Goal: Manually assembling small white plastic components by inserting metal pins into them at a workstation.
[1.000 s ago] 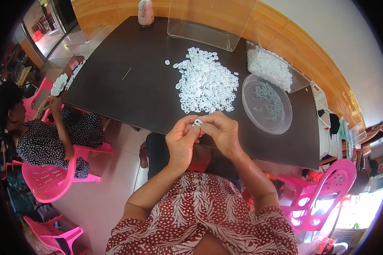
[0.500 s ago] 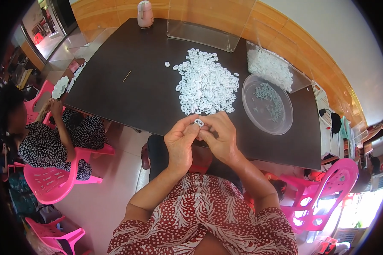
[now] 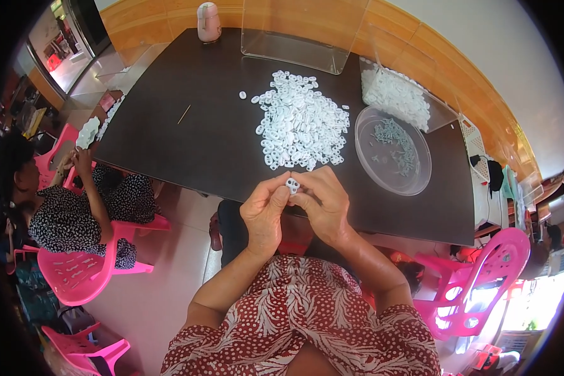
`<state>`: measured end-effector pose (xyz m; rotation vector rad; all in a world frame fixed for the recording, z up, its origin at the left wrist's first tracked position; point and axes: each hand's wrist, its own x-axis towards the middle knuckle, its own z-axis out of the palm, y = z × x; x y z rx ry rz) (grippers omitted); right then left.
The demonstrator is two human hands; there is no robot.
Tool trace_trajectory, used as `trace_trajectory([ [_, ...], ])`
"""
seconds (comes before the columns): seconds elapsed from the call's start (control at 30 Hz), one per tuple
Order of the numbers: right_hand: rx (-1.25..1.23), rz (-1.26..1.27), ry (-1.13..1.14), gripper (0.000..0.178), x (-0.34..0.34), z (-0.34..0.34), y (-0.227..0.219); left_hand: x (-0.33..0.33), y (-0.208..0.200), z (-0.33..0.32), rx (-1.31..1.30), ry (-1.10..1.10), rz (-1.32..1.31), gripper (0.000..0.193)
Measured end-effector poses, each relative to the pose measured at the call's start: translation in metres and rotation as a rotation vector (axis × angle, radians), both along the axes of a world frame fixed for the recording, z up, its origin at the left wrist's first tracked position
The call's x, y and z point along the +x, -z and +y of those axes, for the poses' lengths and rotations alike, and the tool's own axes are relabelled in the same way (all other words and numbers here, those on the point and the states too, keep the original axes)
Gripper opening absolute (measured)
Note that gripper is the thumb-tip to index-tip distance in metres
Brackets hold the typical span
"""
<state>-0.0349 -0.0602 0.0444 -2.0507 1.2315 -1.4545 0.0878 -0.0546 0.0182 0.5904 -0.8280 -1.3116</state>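
Between my fingertips, at the near edge of the dark table (image 3: 163, 147), is a small white oval plastic piece (image 3: 292, 183) with dark holes in its face. My left hand (image 3: 264, 214) pinches it from the left, thumb and finger closed on it. From the other side my right hand (image 3: 324, 204) also grips it, its fingers bent and partly hidden. Just beyond both hands lies a big heap of similar white oval pieces (image 3: 304, 122). To its right a round clear dish (image 3: 374, 168) holds many small grey screw-like parts (image 3: 400, 145).
A clear bin of white pieces (image 3: 395, 97) leans at the far right, and another clear box (image 3: 294, 53) stands at the back. A pink flask (image 3: 208, 24) and a thin stick (image 3: 184, 114) are on the left. Another person (image 3: 69, 219) sits left; a pink chair (image 3: 476, 288) stands right.
My hands stay together on the white piece, which has turned slightly between my fingertips. The whole view has shifted a little.
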Motion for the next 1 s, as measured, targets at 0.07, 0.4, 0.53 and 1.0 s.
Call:
trace_trajectory([
  [0.07, -0.017, -0.010, -0.003, 0.034, 0.001, 0.001, 0.000, -0.001, -0.001, 0.001, -0.008, -0.068, -0.061, 0.023],
  [0.4, -0.095, 0.037, 0.011, 0.032, 0.009, 0.000, -0.003, -0.002, 0.000, 0.001, -0.066, -0.117, -0.052, 0.020],
  [0.53, -0.129, -0.013, 0.018, 0.033, 0.014, 0.000, -0.004, -0.003, -0.004, 0.002, -0.066, -0.133, -0.055, 0.019],
  [1.0, -0.226, -0.008, 0.097, 0.012, 0.022, -0.001, -0.004, -0.015, -0.005, 0.002, -0.099, -0.201, -0.189, 0.015],
])
